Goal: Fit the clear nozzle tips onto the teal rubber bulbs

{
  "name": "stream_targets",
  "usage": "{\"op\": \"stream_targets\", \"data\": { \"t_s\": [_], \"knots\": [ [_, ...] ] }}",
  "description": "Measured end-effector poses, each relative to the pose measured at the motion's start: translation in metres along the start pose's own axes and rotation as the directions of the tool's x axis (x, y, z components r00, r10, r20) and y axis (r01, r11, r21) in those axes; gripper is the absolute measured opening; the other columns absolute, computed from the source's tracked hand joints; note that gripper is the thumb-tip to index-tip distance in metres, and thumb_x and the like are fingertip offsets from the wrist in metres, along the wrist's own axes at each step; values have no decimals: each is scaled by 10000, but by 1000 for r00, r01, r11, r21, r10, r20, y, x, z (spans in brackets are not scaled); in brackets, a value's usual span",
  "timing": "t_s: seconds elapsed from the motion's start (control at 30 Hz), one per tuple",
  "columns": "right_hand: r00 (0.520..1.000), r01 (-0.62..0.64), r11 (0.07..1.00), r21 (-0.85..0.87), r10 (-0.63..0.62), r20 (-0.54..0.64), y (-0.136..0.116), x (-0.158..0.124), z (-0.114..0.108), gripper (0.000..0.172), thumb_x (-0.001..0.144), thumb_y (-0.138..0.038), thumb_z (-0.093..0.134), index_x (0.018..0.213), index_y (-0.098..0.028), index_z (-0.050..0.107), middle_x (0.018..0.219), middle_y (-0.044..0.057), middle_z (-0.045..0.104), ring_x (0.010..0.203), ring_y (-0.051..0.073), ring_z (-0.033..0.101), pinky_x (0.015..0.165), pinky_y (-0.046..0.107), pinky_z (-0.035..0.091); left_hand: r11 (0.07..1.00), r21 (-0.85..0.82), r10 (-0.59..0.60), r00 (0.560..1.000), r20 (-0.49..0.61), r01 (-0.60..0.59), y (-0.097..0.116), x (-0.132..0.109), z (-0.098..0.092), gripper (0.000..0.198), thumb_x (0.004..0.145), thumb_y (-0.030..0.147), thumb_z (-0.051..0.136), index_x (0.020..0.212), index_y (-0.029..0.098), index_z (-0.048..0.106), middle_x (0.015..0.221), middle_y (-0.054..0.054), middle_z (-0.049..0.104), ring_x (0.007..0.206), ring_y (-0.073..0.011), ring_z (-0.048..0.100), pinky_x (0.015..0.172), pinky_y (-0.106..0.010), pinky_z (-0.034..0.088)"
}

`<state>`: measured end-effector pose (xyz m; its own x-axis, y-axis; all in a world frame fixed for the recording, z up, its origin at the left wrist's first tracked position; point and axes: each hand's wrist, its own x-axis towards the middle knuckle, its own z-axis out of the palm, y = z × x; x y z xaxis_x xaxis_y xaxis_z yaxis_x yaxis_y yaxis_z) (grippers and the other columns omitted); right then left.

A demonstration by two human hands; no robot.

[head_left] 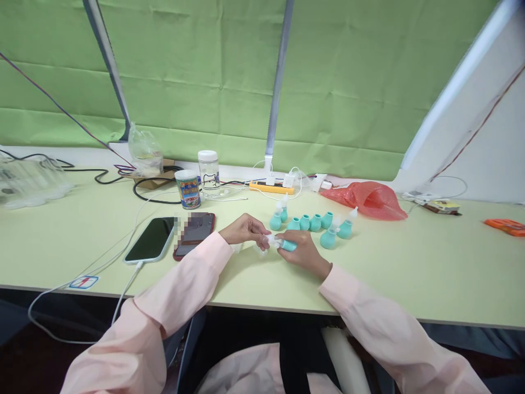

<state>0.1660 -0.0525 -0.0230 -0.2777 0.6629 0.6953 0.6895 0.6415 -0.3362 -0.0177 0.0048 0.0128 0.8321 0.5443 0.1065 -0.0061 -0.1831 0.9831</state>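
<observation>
My right hand (301, 249) is closed around a teal squeeze bulb (289, 245), which lies on its side with its mouth to the left. Pinched in the fingers of my left hand (249, 232) is a translucent white nozzle (271, 239), meeting the bulb's mouth; whether it is seated there I cannot tell. Small clear pieces (261, 250) lie on the table just under my left fingers. Behind my right hand stand several teal bulbs with open mouths (315, 222). Others carry clear nozzles, like the bulb (345, 229) at the right and the bulb (275, 221) behind my fingers.
Left of my hands lie a phone (151, 241) on a charging cable and a red-cased phone (194, 235). Behind them stand a noodle cup (188, 189) and a clear jar (209, 175). A power strip (271, 188), a red plastic bag (369, 200) and an orange tool (506, 226) lie further back and right.
</observation>
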Motion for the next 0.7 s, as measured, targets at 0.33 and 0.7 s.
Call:
{"op": "stream_targets", "data": {
  "t_s": [0.33, 0.7],
  "knots": [
    [992, -125, 964, 233, 122, 27, -12, 3, 0, 121, 601, -185, 542, 685, -177, 629, 696, 41, 650, 606, 172, 580, 553, 272, 437, 999, 9, 34, 999, 30, -35, 6, -2, 3, 386, 568, 338, 645, 798, 34, 586, 662, -131, 636, 574, -167, 599, 602, -304, 476],
    [964, -245, 911, 330, 265, -16, -8, 11, -6, 174, 673, -279, 523, 801, -170, 570, 715, 29, 601, 653, 157, 535, 622, 281, 424, 977, -6, 199, 912, -359, -215, 11, 4, 18, 430, 596, 339, 628, 920, 63, 572, 641, -69, 605, 536, -103, 525, 572, -259, 437]
  ]
}}
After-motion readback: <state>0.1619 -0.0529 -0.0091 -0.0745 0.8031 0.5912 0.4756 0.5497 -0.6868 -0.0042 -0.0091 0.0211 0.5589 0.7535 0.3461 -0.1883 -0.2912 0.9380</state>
